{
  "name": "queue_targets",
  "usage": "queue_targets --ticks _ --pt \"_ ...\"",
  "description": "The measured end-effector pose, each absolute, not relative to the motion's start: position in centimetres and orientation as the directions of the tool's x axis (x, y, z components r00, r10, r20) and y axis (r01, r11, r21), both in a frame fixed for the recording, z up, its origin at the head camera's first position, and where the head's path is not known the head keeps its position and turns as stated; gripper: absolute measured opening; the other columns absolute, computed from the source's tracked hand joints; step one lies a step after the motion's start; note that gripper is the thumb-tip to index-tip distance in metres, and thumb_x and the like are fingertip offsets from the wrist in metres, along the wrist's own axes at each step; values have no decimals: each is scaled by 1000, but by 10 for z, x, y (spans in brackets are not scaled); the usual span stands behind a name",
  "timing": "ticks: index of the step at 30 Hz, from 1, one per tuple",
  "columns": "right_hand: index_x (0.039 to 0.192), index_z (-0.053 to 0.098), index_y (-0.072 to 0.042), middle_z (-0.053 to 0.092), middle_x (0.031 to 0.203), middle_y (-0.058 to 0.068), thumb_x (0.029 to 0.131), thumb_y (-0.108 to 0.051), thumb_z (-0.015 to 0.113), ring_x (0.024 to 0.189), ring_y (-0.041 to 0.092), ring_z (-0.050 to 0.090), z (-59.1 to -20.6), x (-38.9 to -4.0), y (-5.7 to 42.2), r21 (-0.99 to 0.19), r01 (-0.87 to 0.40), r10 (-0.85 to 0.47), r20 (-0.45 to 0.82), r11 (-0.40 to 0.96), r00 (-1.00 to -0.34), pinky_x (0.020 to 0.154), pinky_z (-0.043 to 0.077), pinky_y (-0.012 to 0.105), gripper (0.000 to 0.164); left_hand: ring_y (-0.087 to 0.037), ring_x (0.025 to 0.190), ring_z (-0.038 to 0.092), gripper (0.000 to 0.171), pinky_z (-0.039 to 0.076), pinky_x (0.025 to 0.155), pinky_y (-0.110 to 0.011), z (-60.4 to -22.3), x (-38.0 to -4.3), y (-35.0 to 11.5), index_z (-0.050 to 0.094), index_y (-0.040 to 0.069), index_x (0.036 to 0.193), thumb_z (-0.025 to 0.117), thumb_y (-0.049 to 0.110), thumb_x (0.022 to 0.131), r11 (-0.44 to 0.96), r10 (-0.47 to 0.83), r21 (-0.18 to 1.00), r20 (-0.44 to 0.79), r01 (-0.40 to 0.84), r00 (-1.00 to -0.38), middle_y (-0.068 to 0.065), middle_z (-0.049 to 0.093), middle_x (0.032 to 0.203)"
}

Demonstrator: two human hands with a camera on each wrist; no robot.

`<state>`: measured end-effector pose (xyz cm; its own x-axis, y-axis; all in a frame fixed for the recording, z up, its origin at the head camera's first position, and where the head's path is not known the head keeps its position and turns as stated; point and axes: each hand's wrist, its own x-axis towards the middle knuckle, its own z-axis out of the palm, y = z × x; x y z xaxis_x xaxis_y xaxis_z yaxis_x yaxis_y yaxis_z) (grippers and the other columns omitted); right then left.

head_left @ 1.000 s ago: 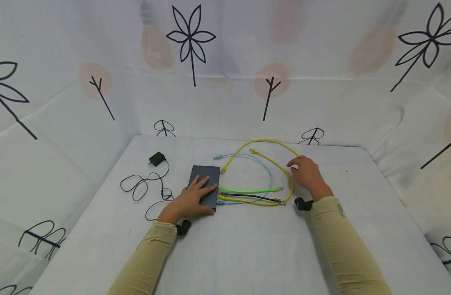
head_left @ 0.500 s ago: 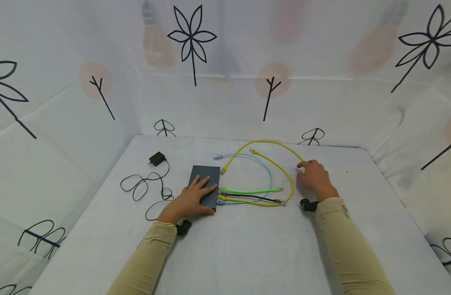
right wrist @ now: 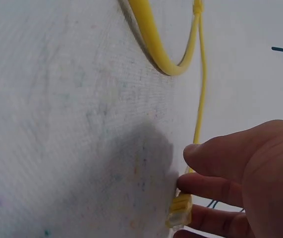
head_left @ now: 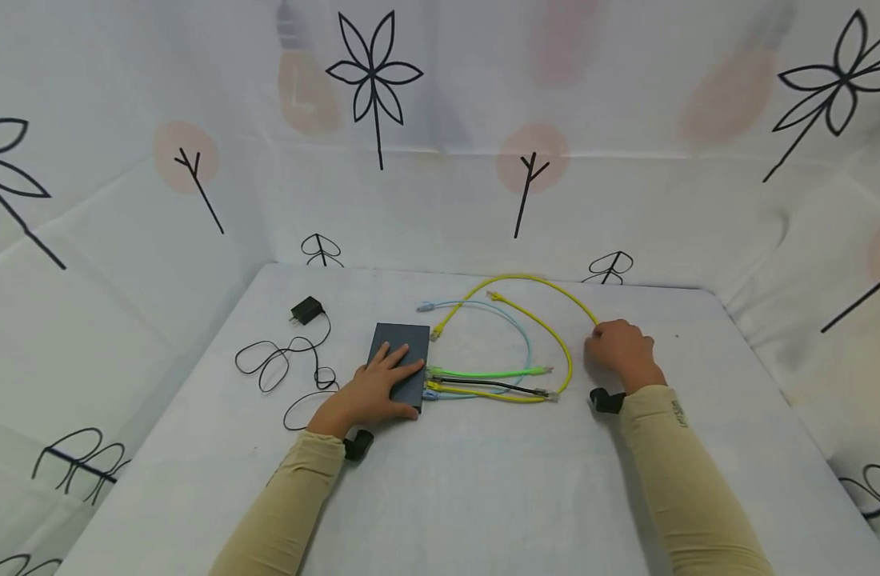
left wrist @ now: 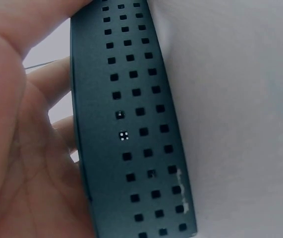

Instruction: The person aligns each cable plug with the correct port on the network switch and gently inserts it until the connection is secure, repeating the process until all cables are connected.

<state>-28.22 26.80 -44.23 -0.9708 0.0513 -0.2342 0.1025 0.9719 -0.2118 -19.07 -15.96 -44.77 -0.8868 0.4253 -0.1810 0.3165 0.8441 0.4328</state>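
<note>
My left hand (head_left: 368,394) lies with spread fingers on top of a dark grey network switch (head_left: 400,336). Its perforated side (left wrist: 131,109) shows in the left wrist view. At the right, the curled fingers of my right hand (head_left: 620,352) hold the end of a yellow network cable (head_left: 522,277), whose clear-tipped plug (right wrist: 180,210) sits by the fingertips in the right wrist view. This cable arcs back to a plug near the switch. Light blue (head_left: 519,324), green (head_left: 490,374) and black (head_left: 490,383) cables and a second yellow cable (head_left: 566,352) lie right of the switch.
A black power adapter (head_left: 306,310) lies at the back left, its thin cord (head_left: 285,352) looped across the white table (head_left: 483,496) toward the left hand. Patterned white cloth (head_left: 440,200) hangs behind the table.
My right hand has moved right and slightly nearer, its fingers curling more. The far yellow cable's arc has shifted slightly with it. My left hand and the switch have stayed put.
</note>
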Motion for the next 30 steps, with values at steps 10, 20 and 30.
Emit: queue_targets --ticks 10,20,30 --pt "122 65 -5 56 130 25 98 -12 45 118 45 50 -435 -282 276 -237 55 -18 -295 970 -955 90 42 60 33 -33 152 -3 85 20 112 -67 -446 -190 -159 33 34 152 73 54 79 849 422 424 -184 316 -888 -1 13 164" --pt "121 66 -4 59 125 24 95 -3 46 111 39 53 -429 -275 279 -324 23 -93 -339 946 -936 98 41 57 33 -32 152 -4 86 20 112 -66 -449 -193 -160 31 37 151 73 56 79 853 415 420 -191 309 -889 0 12 164" --pt "114 71 -9 49 130 24 92 -16 63 112 39 51 -436 -274 277 -391 -74 -190 -266 917 -945 97 41 57 25 -32 152 -5 86 19 113 -66 -451 -193 -160 31 36 152 73 56 79 853 419 417 -190 314 -888 0 11 164"
